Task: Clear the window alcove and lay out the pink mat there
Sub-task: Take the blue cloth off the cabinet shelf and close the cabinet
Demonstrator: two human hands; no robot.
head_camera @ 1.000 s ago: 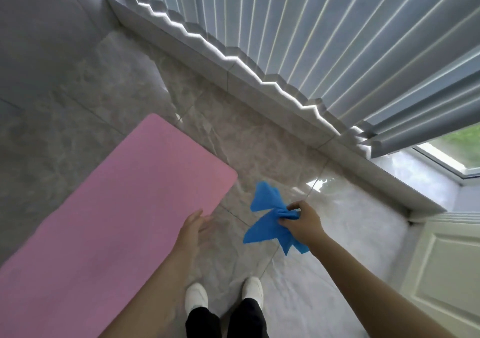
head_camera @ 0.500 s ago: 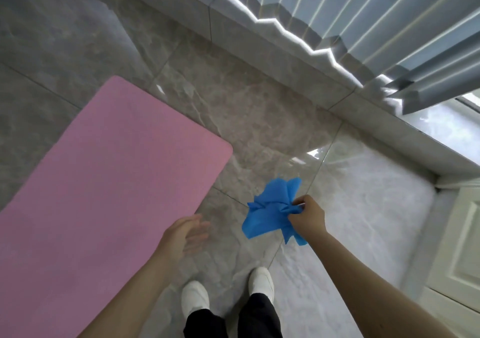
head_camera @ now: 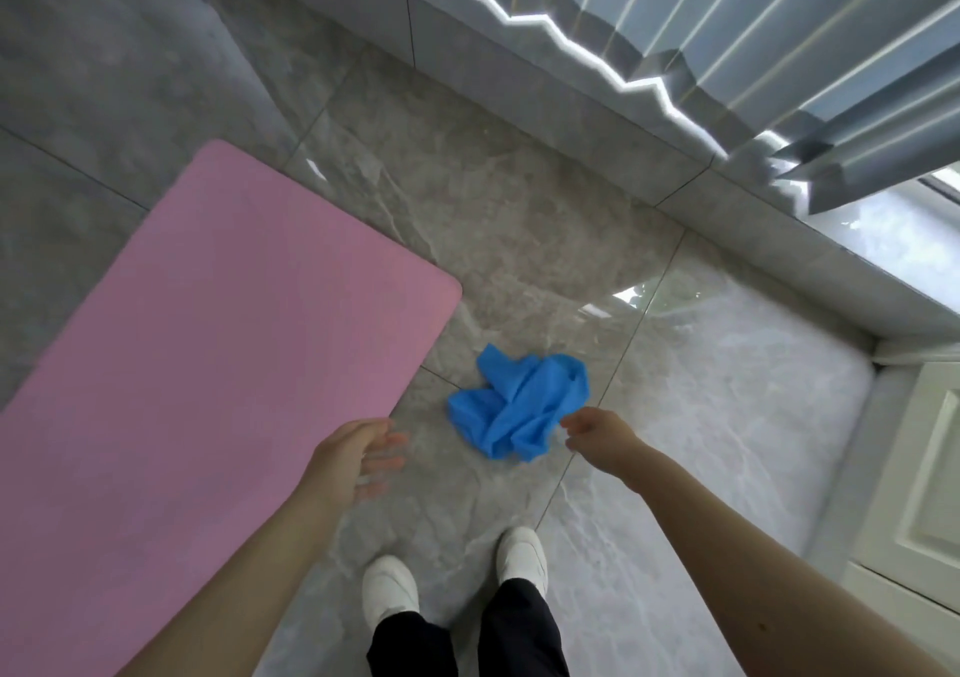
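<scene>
The pink mat (head_camera: 208, 343) lies flat on the grey marble floor, filling the left half of the view. A crumpled blue cloth (head_camera: 517, 408) sits on the floor tiles just right of the mat's near corner. My right hand (head_camera: 597, 434) hovers at the cloth's right edge with fingers apart, holding nothing. My left hand (head_camera: 353, 455) is open, palm down, just off the mat's near right edge, touching neither mat nor cloth.
A low tiled window ledge (head_camera: 571, 120) runs diagonally across the top, with grey vertical blinds (head_camera: 727, 26) hanging over it. A white cabinet door (head_camera: 919, 473) stands at the right edge. My two white shoes (head_camera: 389, 590) are at the bottom centre.
My right hand let go of the blue cloth, which now lies crumpled on the floor. My left hand has drawn back from the mat's edge. The view has tilted further down.
</scene>
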